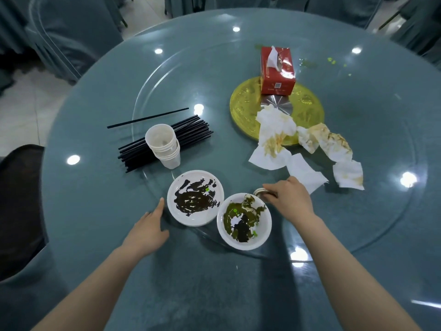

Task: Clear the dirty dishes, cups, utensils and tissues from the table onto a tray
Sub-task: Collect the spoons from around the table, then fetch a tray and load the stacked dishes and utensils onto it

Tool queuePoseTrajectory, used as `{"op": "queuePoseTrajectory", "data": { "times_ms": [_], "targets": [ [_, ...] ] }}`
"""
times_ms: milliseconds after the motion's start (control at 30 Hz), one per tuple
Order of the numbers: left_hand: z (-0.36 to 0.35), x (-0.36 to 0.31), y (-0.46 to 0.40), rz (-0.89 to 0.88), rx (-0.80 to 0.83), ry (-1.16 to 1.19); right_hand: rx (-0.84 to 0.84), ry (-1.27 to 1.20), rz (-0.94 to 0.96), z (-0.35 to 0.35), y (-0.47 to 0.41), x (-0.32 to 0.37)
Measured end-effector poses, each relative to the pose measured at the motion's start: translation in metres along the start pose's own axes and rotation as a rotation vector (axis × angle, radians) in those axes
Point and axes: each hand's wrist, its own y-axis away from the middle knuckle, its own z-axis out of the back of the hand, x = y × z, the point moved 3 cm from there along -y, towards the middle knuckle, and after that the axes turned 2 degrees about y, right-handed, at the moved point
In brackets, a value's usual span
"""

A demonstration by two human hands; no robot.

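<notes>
Both forearms reach forward: left hand (149,229) flat, fingers straight beside the plate (195,198); right hand (290,198) fingers curled around spoons (261,192).

Draped chairs (71,37), pale tiled floor (21,108)

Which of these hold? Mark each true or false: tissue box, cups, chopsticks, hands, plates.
1. The tissue box stands on the gold disc. True.
2. The paper cups are scattered singly. False: they are stacked together.
3. The chopsticks lie beside the cups. True.
4. The left hand holds a plate. False: it lies open beside the dark-smeared plate.
5. Both plates are clean. False: the second plate is smeared too.
</notes>
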Motion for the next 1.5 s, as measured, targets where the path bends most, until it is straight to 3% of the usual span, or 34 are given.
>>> {"op": "queuePoseTrajectory", "data": {
  "times_ms": [300, 433, 667, 867, 1167, 1500],
  "targets": [
    [0.002, 0.004, -0.001, -0.011, 0.048, 0.024, 0.088, 0.043, -0.031, -0.009, 0.013, 0.005],
    [0.008, 0.008, -0.002, -0.016, 0.114, 0.09, 0.069, -0.076, -0.087, -0.003, 0.019, 0.004],
    [0.024, 0.013, 0.013, -0.069, -0.05, 0.275, -0.033, -0.311, -0.129, 0.027, 0.037, 0.025],
    [0.046, 0.022, 0.042, -0.158, -0.146, 0.375, -0.086, -0.269, -0.001, 0.056, 0.051, 0.07],
    [0.1, 0.079, 0.129, -0.258, -0.335, 0.499, -0.043, -0.229, 0.197, 0.073, 0.082, 0.194],
    [0.155, 0.25, 0.331, -0.26, -0.67, 0.814, 0.065, -0.486, 0.488, 0.044, 0.179, 0.439]
  ]
}}
